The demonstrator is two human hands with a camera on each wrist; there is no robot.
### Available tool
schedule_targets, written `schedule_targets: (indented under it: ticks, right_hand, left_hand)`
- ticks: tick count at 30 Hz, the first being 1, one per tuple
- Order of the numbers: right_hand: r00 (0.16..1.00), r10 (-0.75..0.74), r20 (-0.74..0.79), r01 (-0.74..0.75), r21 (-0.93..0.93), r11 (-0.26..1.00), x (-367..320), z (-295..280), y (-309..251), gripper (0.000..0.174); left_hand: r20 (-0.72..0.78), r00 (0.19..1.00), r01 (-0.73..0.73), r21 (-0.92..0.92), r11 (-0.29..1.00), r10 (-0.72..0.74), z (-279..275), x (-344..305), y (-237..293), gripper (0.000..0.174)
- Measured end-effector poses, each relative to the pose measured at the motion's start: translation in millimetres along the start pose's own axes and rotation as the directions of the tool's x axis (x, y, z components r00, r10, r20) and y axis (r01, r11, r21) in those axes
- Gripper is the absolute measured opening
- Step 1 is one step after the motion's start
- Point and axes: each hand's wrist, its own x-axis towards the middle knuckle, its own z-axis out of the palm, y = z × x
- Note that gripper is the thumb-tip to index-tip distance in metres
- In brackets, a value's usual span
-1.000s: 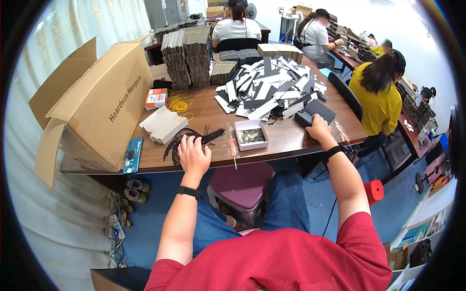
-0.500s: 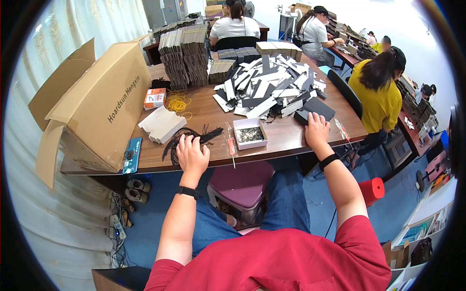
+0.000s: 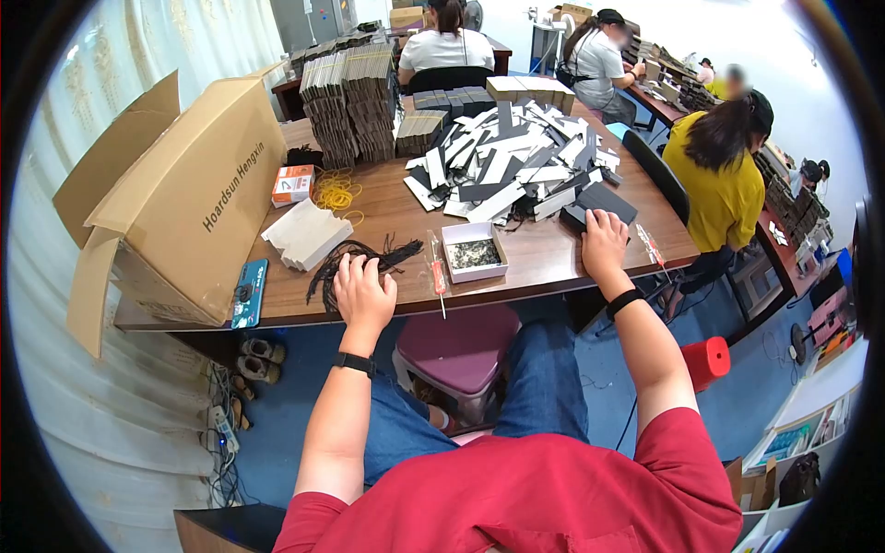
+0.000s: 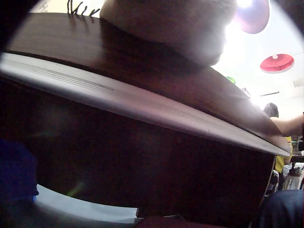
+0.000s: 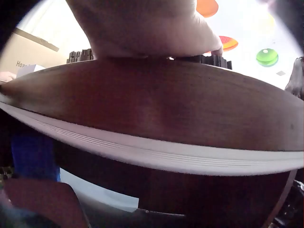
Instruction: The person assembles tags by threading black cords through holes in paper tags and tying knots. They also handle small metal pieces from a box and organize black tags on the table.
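Note:
My left hand (image 3: 365, 297) rests near the table's front edge, palm down and fingers extended. Its fingertips touch a loose bundle of black cords (image 3: 398, 254). On the right, my right hand (image 3: 605, 249) lies palm down with its fingers loosely extended against the front of a stack of black cards (image 3: 606, 200). Between the hands stands an open white box (image 3: 477, 273) holding small dark and pale bits. A red-handled tool (image 3: 438, 276) in clear wrapping lies left of this box. In both wrist views the palms sit low on the tabletop (image 5: 156, 99), fingers mostly hidden.
A heap of black and white card strips (image 3: 502, 170) covers the table's middle. Tall grey bundles (image 3: 346, 106), yellow rubber bands (image 3: 337, 192) and a folded white card stack (image 3: 304, 238) stand left, beside a large carton (image 3: 212, 198). Another red-handled tool (image 3: 652, 247) lies right.
My right hand has eased its hold on the black stack and shifted slightly toward the front, its fingers now laid out against it. The left hand stays on the cords.

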Motion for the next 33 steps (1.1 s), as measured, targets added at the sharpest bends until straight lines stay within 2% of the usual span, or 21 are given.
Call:
schedule_targets:
  ticks: [4, 7, 16, 19, 22, 25, 28, 31, 32, 33]
  right_hand:
    - [0.999, 0.045, 0.004, -0.045, 0.113, 0.993, 0, -17, -5, 0.043]
    - [0.999, 0.03, -0.017, -0.028, 0.126, 0.992, 0, -14, -3, 0.043]
    - [0.999, -0.036, -0.011, 0.037, 0.025, 0.999, 3, -1, 4, 0.044]
    - [0.994, -0.069, -0.082, 0.068, -0.019, 0.998, 1, 9, 6, 0.044]
    - [0.991, -0.107, -0.08, 0.108, 0.002, 0.994, -1, 7, 7, 0.044]
    - [0.994, 0.014, 0.106, -0.026, 0.112, 0.993, 3, -14, -3, 0.045]
    - [0.987, 0.059, 0.146, -0.066, 0.039, 0.997, 8, -10, -4, 0.046]
    - [0.918, 0.066, 0.391, -0.11, 0.09, 0.99, 27, -16, 8, 0.046]
    - [0.918, 0.092, 0.385, -0.196, 0.241, 0.951, 29, -11, 16, 0.043]
    - [0.949, 0.097, 0.299, -0.209, 0.368, 0.906, 35, -1, 23, 0.041]
  left_hand:
    - [0.001, 1.0, -0.003, 0.002, 1.0, 0.003, -2, 0, 1, 0.036]
    - [-0.016, 1.0, -0.007, 0.003, 1.0, 0.007, -2, 1, 1, 0.035]
    - [-0.047, 0.999, -0.027, 0.022, 0.999, 0.028, -3, 0, 2, 0.033]
    - [-0.056, 0.998, -0.028, 0.018, 0.999, 0.029, -2, 1, 2, 0.033]
    - [-0.05, 0.998, -0.028, -0.012, 1.0, 0.028, -1, -1, 0, 0.033]
    - [-0.045, 0.999, -0.025, -0.027, 0.999, 0.024, 0, 0, 0, 0.034]
    - [-0.044, 0.999, -0.022, -0.033, 0.999, 0.021, -1, 0, 0, 0.034]
    - [-0.031, 1.0, -0.003, -0.023, 1.0, 0.002, -1, 0, 0, 0.037]
    - [-0.031, 1.0, 0.005, -0.014, 1.0, -0.005, -2, -1, 0, 0.038]
    - [-0.029, 1.0, 0.01, -0.006, 1.0, -0.011, -2, 0, 0, 0.04]
